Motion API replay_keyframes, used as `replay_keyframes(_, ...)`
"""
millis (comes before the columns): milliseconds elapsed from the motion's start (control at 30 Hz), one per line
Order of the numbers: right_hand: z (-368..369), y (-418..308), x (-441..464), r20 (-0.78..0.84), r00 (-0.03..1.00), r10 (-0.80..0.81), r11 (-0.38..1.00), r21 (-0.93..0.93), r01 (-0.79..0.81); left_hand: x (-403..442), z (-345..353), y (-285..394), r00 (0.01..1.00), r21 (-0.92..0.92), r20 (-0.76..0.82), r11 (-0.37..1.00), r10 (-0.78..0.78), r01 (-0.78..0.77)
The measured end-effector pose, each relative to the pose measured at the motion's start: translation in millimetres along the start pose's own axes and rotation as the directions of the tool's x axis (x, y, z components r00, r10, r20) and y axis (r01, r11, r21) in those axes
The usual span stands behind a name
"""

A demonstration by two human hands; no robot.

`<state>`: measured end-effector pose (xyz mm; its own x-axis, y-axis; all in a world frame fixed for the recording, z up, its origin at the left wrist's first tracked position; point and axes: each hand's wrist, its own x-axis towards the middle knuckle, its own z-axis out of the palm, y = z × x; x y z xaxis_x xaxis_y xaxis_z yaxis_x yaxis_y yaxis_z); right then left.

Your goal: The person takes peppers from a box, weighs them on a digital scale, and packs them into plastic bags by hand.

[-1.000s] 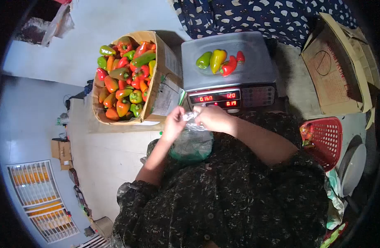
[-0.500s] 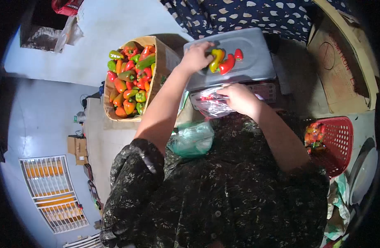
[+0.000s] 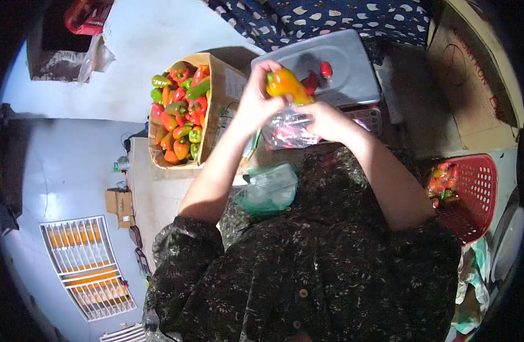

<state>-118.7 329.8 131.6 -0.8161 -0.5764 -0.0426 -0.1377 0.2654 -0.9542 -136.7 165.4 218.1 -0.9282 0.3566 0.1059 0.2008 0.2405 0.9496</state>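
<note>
Yellow pepper [image 3: 287, 85] in L grip [image 3: 260, 96] (closed round it), nr bag [image 3: 290, 135] in R grip [image 3: 331, 123]

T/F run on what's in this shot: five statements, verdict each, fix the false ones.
1. The left hand holds a glossy yellow-orange pepper. True.
2. The right hand is empty. False: it holds a clear plastic bag.
3. A small red pepper lies on the flat grey scale platform. True.
4. The tan cardboard box holds only green peppers. False: red and orange ones too.
5. A red perforated plastic basket stands at picture right. True.
</note>
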Motion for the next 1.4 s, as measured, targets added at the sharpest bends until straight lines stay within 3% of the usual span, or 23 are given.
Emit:
replay_keyframes(33,-2.3,2.1,4.1,0.12,0.99,0.077,0.991,0.103,-0.089,-12.6,2.3,-6.4,1.0,-0.028,0.013,1.0,0.005,-0.005)
replay_keyframes(100,4.8,7.6,5.1,0.054,0.998,-0.017,0.962,0.273,0.002,-30.1,1.7,-17.9,0.997,-0.119,-0.024,0.991,-0.068,0.065)
replay_keyframes(200,12.4,3.6,0.9,-0.016,0.993,0.118,0.973,0.204,-0.113,-45.9,-5.1,-33.0,0.993,-0.096,0.003,0.989,-0.115,0.114)
replay_keyframes(300,33.9,25.6,0.5,-0.233,0.97,-0.072,0.993,0.072,0.091,-67.6,-5.4,-37.7,0.969,0.077,0.139,0.978,-0.205,0.196)
replay_keyframes(333,14.2,-21.7,-13.8,0.032,0.97,0.24,0.933,0.269,-0.24,-74.8,-3.2,-41.9,0.931,0.259,0.23,0.94,-0.284,0.223)
replay_keyframes(433,54.8,-4.5,-13.0,-0.14,0.969,-0.202,0.974,-0.13,0.184,-86.8,24.5,-23.6,0.81,0.647,0.349,0.747,-0.47,0.155)
replay_keyframes(467,65.7,-7.5,-15.3,-0.129,0.947,-0.295,0.946,-0.176,0.271,-95.7,29.3,-42.1,0.779,0.651,0.449,0.758,-0.438,0.05)
replay_keyframes(500,65.4,-26.8,-26.5,-0.089,0.973,-0.213,0.959,-0.211,0.191,-98.5,44.5,-50.6,0.93,0.508,0.367,0.842,-0.02,-0.182)
replay_keyframes(567,75.0,-23.7,-32.0,-0.028,0.969,-0.246,0.954,-0.185,0.237,-101.8,43.1,-59.4,0.919,0.797,0.296,0.597,-0.261,-0.088)
replay_keyframes(600,80.8,-30.7,-34.2,-0.111,0.968,-0.225,0.973,-0.081,0.217,-100.3,45.3,-58.8,0.915,0.837,0.281,0.541,-0.291,-0.085)
replay_keyframes(633,79.9,-36.2,-39.2,-0.1,0.951,-0.293,0.949,-0.154,0.276,-99.7,45.4,-56.7,0.907,0.854,0.278,0.514,-0.317,-0.083)
replay_keyframes(733,72.5,-46.0,-46.7,-0.102,0.875,-0.473,0.864,-0.25,0.438,-95.5,45.9,-43.6,0.88,0.875,0.276,0.479,-0.386,-0.064)
replay_keyframes(833,51.9,-44.6,-39.9,-0.011,0.946,-0.324,0.931,-0.182,0.317,-84.9,37.3,-19.2,0.786,0.883,0.308,0.469,-0.536,-0.027)
replay_keyframes(867,41.3,-40.7,-36.4,0.0,0.952,-0.305,0.942,-0.143,0.302,-85.4,25.5,-61.2,0.808,0.811,0.451,0.551,-0.379,-0.194)
replay_keyframes(900,35.9,-28.3,-29.5,-0.03,0.928,-0.371,0.918,-0.164,0.361,-62.1,31.4,-6.0,0.591,0.886,0.451,0.416,-0.669,-0.204)
replay_keyframes(967,18.3,-16.0,-19.0,0.013,0.953,-0.302,0.949,-0.09,0.302,-55.4,13.0,-20.5,0.679,0.57,0.667,0.797,-0.307,-0.2)
replay_keyframes(1000,2.1,-31.8,-22.2,0.146,0.989,-0.038,0.987,0.157,0.015,-47.5,9.4,-12.2,0.73,0.577,0.607,0.806,-0.314,-0.133)
replay_keyframes(1067,-7.5,-15.7,-3.7,0.181,0.983,0.021,0.969,0.237,-0.064,-29.1,4.0,23.4,0.813,0.511,0.504,0.86,-0.29,-0.01)
replay_keyframes(1133,-16.0,-8.1,3.3,0.112,0.992,0.049,0.951,0.299,-0.081,-8.8,-10.6,0.0,0.913,0.326,0.311,0.932,-0.265,0.16)
replay_keyframes(1167,-19.1,-4.7,3.2,0.044,0.998,0.039,0.919,0.391,-0.053,4.8,-15.7,-16.9,0.965,0.422,0.146,0.896,-0.219,0.139)
replay_keyframes(1200,-22.9,-2.7,3.7,0.062,0.996,0.059,0.924,0.375,-0.078,11.9,-13.2,-28.1,1.0,0.569,-0.026,0.822,0.016,0.001)
replay_keyframes(1233,-23.4,-1.5,3.1,0.074,0.995,0.071,0.931,0.352,-0.093,21.5,-23.5,-58.5,0.963,0.801,-0.012,0.579,0.27,-0.152)
replay_keyframes(1400,-19.8,10.9,3.3,0.089,0.996,0.013,0.951,0.307,-0.04,20.3,-30.7,-105.1,0.998,0.818,-0.056,0.572,-0.012,0.053)
